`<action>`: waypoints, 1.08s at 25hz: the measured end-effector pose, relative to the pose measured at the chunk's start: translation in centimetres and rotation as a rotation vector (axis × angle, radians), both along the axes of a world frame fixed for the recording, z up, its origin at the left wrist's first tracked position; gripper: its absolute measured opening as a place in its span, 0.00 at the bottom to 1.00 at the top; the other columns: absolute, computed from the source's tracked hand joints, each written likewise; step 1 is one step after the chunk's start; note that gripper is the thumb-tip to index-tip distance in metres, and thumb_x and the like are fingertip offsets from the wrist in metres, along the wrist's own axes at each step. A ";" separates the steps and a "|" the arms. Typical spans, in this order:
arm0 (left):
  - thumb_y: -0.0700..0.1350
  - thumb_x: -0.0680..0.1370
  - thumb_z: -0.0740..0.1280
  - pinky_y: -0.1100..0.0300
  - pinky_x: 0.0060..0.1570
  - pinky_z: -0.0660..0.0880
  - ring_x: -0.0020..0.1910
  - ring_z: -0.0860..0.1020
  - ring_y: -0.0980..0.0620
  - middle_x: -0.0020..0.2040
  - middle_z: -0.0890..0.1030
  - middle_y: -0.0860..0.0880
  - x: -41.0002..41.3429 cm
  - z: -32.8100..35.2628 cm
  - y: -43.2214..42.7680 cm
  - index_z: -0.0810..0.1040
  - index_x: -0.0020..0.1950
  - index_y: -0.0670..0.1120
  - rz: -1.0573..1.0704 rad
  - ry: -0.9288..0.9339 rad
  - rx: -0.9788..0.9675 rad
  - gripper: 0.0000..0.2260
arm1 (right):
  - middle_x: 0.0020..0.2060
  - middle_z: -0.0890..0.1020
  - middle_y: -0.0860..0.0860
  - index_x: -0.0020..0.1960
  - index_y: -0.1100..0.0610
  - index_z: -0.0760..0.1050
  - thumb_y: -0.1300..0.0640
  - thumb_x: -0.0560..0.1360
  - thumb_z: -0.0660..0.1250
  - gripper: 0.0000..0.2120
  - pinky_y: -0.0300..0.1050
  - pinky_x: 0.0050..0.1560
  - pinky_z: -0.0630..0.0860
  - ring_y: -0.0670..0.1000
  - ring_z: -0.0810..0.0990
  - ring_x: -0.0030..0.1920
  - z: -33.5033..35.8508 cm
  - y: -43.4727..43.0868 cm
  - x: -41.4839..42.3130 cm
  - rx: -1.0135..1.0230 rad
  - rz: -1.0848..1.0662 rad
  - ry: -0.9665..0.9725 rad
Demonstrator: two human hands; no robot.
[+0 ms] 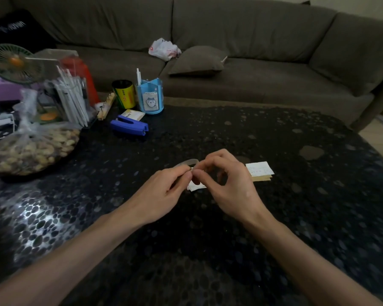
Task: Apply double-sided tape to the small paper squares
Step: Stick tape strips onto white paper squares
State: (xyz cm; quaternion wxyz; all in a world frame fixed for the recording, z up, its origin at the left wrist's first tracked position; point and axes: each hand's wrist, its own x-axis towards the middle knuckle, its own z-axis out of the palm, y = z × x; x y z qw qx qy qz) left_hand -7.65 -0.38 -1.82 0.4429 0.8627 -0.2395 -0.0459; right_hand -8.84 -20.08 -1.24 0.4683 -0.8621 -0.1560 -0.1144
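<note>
"Two hands on one thin translucent ring of tape (187,162): the left hand (164,191) pinches its near side, and the right hand (228,186) nips the same spot with thumb and forefinger. Whether an end is lifted, I can't tell."

"And the small white paper squares (196,187)?"

"On the table, just beneath the fingers. Another white stack (259,168) lies to the right on brown card (261,178). The risk, I'd say, is the strip curling onto itself, clinging to skin, or lifting a loose square."

"Dim in here, too."

"Yes. It's a glossy black pebble-patterned tabletop (230,239) with glare at the left. There's a blue stapler (129,127), a clear bag of nuts (31,149), and a brown fabric sofa (252,40) behind."
</note>
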 end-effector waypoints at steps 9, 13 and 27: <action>0.47 0.87 0.57 0.56 0.41 0.70 0.38 0.70 0.51 0.37 0.70 0.47 0.3 0.8 0.2 0.78 0.45 0.50 -0.083 0.246 -0.298 0.15 | 0.51 0.76 0.46 0.48 0.49 0.80 0.62 0.81 0.70 0.08 0.37 0.52 0.74 0.44 0.79 0.51 0.7 0.4 0.0 0.224 0.055 -0.013; 0.49 0.87 0.56 0.63 0.41 0.68 0.36 0.67 0.55 0.36 0.68 0.52 0.2 0.8 0.4 0.79 0.47 0.50 -0.138 0.316 -0.360 0.15 | 0.62 0.81 0.43 0.60 0.41 0.83 0.54 0.79 0.73 0.12 0.52 0.65 0.79 0.44 0.81 0.64 1.0 -1.1 0.7 0.315 0.103 0.095; 0.50 0.84 0.61 0.65 0.26 0.66 0.24 0.66 0.57 0.28 0.69 0.51 -1.7 1.0 -1.3 0.84 0.51 0.42 -0.154 0.715 -0.555 0.15 | 0.53 0.87 0.52 0.59 0.52 0.83 0.68 0.76 0.74 0.16 0.46 0.62 0.81 0.48 0.85 0.59 0.5 0.1 -0.1 0.531 0.136 0.283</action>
